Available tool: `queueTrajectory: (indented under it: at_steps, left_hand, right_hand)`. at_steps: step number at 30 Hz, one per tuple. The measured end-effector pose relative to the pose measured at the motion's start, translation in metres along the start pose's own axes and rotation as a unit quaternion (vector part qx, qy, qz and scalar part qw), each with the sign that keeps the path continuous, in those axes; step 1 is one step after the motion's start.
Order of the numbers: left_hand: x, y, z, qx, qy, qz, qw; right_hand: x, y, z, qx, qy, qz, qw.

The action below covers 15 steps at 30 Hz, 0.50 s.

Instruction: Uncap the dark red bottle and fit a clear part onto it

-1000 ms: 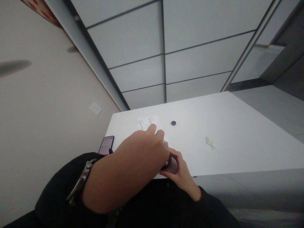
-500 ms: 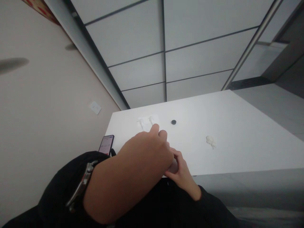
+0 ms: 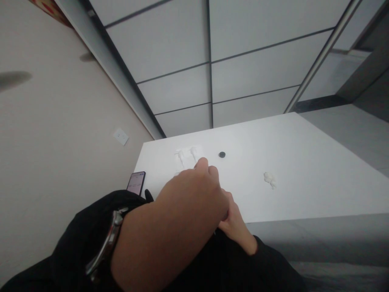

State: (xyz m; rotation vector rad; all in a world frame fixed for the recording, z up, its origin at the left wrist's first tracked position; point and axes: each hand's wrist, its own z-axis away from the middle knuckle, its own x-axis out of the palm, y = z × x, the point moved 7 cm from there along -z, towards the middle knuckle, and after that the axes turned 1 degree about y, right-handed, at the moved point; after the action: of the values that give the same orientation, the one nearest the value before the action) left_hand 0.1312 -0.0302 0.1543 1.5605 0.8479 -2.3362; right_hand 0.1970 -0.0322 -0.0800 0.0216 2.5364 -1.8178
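My left hand point(image 3: 197, 190) reaches across in front of my body with its fingers curled, low over the near edge of the white table point(image 3: 291, 154). Its back faces me, so what its fingers hold cannot be seen. Just behind it, my right hand point(image 3: 234, 217) is bent and largely covered by the left. The two hands meet there, closed around something hidden from view. Past the left knuckles lies a pale flat piece point(image 3: 187, 153) with two small white stick-like items point(image 3: 193, 153) on it. A dark round disc point(image 3: 222, 154) sits to their right.
A crumpled whitish lump point(image 3: 269, 179) lies on the table's right half. At the left edge rests a phone point(image 3: 136, 182) with its screen lit. A wall with a socket point(image 3: 120, 137) borders the left, and white sliding panels point(image 3: 252, 81) stand behind the table.
My left hand has shifted slightly right and now covers more of my right hand. The pale thing visible earlier between my right thumb and fingers is now hidden.
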Motion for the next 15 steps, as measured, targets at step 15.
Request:
queueTrajectory:
  at_steps: [15]
  left_hand:
    - [0.005,0.005,-0.009,-0.015,-0.028,-0.018,0.999]
  right_hand:
    - [0.003,0.016,0.004,0.031,0.004,0.016,0.999]
